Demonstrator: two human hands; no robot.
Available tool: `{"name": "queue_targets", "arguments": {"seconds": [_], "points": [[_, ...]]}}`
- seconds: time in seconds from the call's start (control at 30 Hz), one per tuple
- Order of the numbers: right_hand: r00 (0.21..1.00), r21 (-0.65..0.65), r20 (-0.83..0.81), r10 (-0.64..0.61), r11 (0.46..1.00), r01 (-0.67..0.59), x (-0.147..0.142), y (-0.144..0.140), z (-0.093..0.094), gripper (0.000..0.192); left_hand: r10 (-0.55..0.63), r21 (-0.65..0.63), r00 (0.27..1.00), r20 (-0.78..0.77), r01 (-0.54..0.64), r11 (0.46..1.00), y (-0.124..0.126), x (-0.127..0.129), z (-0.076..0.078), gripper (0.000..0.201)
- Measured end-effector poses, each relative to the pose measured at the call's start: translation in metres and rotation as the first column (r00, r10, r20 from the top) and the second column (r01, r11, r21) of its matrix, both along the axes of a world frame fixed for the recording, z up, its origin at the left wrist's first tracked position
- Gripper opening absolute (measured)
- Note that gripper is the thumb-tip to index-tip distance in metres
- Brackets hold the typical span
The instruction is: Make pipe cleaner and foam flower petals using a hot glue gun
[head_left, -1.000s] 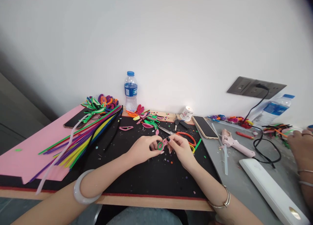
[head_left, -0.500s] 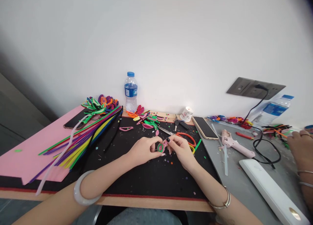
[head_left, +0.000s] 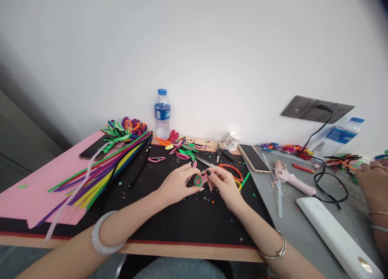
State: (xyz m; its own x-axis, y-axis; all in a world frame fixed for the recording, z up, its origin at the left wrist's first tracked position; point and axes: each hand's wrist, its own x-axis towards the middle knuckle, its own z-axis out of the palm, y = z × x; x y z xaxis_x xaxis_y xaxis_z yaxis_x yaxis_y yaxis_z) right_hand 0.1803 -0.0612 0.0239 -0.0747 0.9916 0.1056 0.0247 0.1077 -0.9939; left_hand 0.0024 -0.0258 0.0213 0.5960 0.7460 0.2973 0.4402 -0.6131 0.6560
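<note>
A small coil of pink and green pipe cleaner (head_left: 198, 181) is held over the black mat (head_left: 182, 226). My left hand (head_left: 177, 185) pinches it between thumb and forefinger at its left side. From the right, my right hand (head_left: 224, 185) has its fingers closed on the coil's pink end. Just behind my hands lie scissors (head_left: 204, 162) with orange and yellow handles, partly hidden by my right hand. A pile of pink and green pipe-cleaner loops (head_left: 185, 154) lies farther back, with a single pink loop (head_left: 156, 159) to its left.
Loose pipe cleaners (head_left: 100, 178) lie on pink sheets (head_left: 27, 186) at left. A water bottle (head_left: 162, 115), paper cup (head_left: 231, 141) and phone (head_left: 254, 158) stand or lie along the back. At right are a glue gun (head_left: 292, 180), a white case (head_left: 336, 234) and another person's hand (head_left: 370, 182).
The coil has turned so its round face shows more fully, and my left fingers have shifted slightly around it. My right hand has hardly moved.
</note>
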Motion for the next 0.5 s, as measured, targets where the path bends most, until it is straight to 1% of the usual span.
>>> {"name": "queue_targets", "arguments": {"seconds": [0.27, 0.5], "points": [[1.0, 0.008, -0.008, -0.006, 1.0, 0.006, 0.002, 0.0012, -0.0002, 0.023, 0.029, -0.005, 0.999, 0.042, -0.029, 1.0, -0.0008, -0.0001, -0.0041, 0.025], [1.0, 0.003, -0.003, -0.015, 1.0, 0.015, 0.004, 0.0006, 0.0002, 0.023, 0.005, -0.003, 0.995, 0.095, -0.004, 1.0, -0.0009, -0.0011, -0.0034, 0.022]]}}
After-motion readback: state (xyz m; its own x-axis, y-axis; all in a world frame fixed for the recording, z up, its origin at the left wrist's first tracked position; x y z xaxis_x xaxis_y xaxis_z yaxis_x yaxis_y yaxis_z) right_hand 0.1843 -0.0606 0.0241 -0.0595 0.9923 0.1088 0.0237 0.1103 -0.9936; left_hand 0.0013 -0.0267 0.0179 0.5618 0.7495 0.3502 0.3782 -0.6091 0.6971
